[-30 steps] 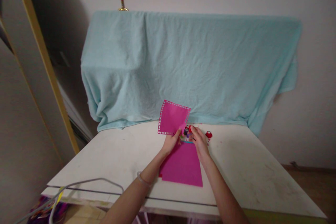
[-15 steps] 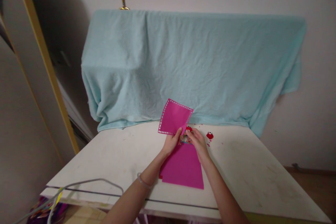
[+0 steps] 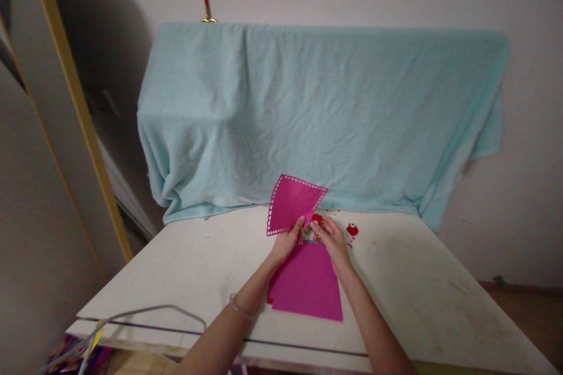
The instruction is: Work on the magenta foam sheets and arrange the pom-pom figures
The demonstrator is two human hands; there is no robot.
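Note:
My left hand (image 3: 287, 241) pinches the lower edge of a magenta sheet of paper (image 3: 292, 206), which is raised and slightly curved. Small punched holes run along the sheet's borders. At the sheet's lower right corner, my right hand (image 3: 332, 241) is closed on a small red craft punch (image 3: 316, 220); a bit of green shows beside it, and the fingers partly hide it. Below both hands lies larger magenta paper (image 3: 308, 282), with a red edge peeking out at its lower left. A second red punch (image 3: 352, 228) with a white spot rests right of my right hand.
Tiny pink paper bits (image 3: 350, 245) are scattered near the second punch. A light blue cloth (image 3: 325, 111) drapes over something at the back of the white table (image 3: 404, 281). A grey cable (image 3: 149, 308) crosses the front left edge.
The punched sheet has tilted and dropped slightly, its right corner shifting right. Both hands keep their hold in nearly the same place. The whole view has shifted a little.

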